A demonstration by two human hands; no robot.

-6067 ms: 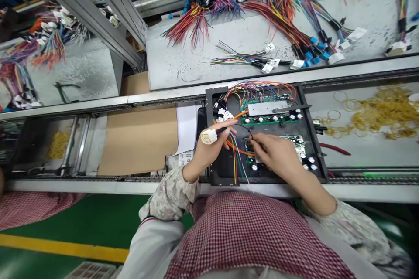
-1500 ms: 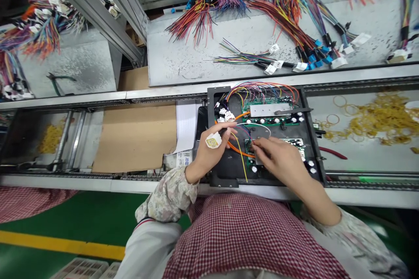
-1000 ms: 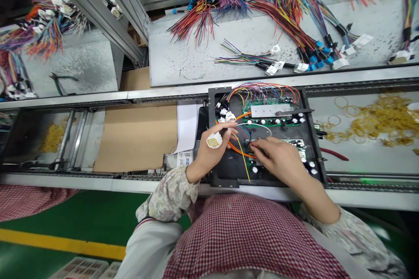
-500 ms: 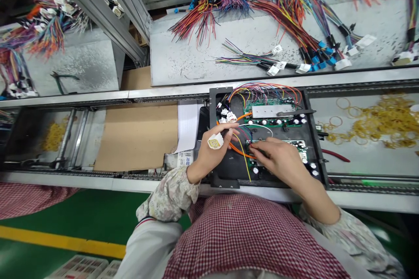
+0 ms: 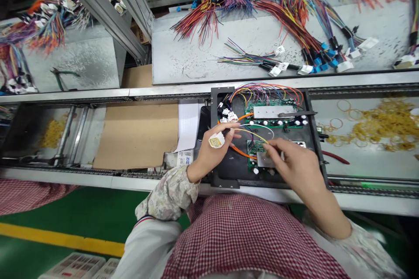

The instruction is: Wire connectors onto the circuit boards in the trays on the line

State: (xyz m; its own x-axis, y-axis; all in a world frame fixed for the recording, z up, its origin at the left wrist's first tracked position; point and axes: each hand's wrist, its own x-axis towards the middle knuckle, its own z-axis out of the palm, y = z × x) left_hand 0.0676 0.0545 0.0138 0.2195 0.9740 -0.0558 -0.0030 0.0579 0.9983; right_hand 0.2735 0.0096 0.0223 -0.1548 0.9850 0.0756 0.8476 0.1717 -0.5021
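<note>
My left hand (image 5: 214, 148) is closed around a wire harness, whose white connector (image 5: 216, 140) with a yellow face sticks out by the thumb. From that hand a white wire (image 5: 269, 129) and a yellow wire (image 5: 253, 132) run to the right. The fingertips of my right hand (image 5: 291, 161) pinch the yellow wire near its end, above the lower green circuit board (image 5: 253, 150). This board and an upper circuit board (image 5: 248, 107) with a metal plate lie in a black tray (image 5: 224, 178). Part of the lower board is hidden under my right hand.
Wire harness bundles (image 5: 294, 22) lie on the grey shelf (image 5: 196, 65) behind the line. Yellow rubber bands (image 5: 379, 122) are scattered to the right, near a red handle (image 5: 335, 157). Cardboard (image 5: 137, 135) and a white paper (image 5: 187, 122) lie left of the tray.
My right hand has left the wires at the lower board and moved right, now pinching the yellow wire, which hung downward before. The left hand has barely moved.
</note>
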